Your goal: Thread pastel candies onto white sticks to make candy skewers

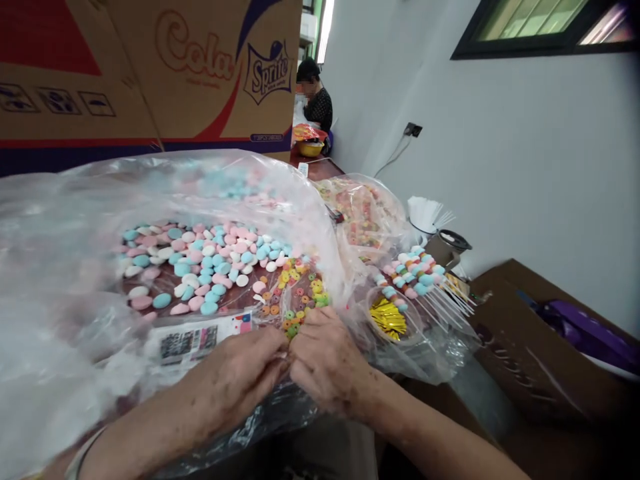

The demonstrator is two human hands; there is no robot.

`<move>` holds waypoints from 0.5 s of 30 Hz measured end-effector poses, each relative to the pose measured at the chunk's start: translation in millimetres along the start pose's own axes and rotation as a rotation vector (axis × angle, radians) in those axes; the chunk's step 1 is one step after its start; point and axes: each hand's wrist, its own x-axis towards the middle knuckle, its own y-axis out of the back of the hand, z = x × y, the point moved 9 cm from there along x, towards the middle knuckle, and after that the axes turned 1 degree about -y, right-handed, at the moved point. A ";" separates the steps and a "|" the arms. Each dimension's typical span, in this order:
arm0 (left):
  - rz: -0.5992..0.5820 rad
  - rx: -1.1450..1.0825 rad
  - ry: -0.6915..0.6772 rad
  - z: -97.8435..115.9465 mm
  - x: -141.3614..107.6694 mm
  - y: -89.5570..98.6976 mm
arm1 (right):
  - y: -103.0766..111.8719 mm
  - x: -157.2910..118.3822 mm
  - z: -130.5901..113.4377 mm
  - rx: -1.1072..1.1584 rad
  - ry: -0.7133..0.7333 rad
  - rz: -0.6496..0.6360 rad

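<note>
"While the rings [300, 292] lay loose, how much looked done?"

"Part of it, I'd judge. Plenty of rings were unstrung, and so were the candies [206, 280] to their left; a pile of loaded skewers [423, 277] lay off to the right."

"Where were the rings, relative to the hands?"

"Just beyond the fingertips, the nearest right beside the right hand [327, 357]. The left hand [253, 363] met it from the other side."

"Gripping anything?"

"Both had their fingers bent inward, tips together. Whether they pinched something, I couldn't tell; the knuckles hid it."

"And farther out?"

"A clear bag [45, 360] lay around the candies, gold ties [387, 319] beside the skewers. Behind the bag stood a box [215, 40], and well beyond sat a person [320, 103]."
</note>
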 end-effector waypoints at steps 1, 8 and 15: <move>0.030 0.083 -0.124 12.5 -0.8 0.2 | 3.8 -0.3 4.4 0.051 -0.033 -0.001; 0.244 -0.235 0.361 -32.4 -3.3 48.0 | 46.3 -60.2 126.1 -0.060 -0.445 -0.020; 0.730 -0.742 0.537 -47.3 -32.3 111.3 | 0.1 -123.5 211.4 -0.293 -0.576 -0.341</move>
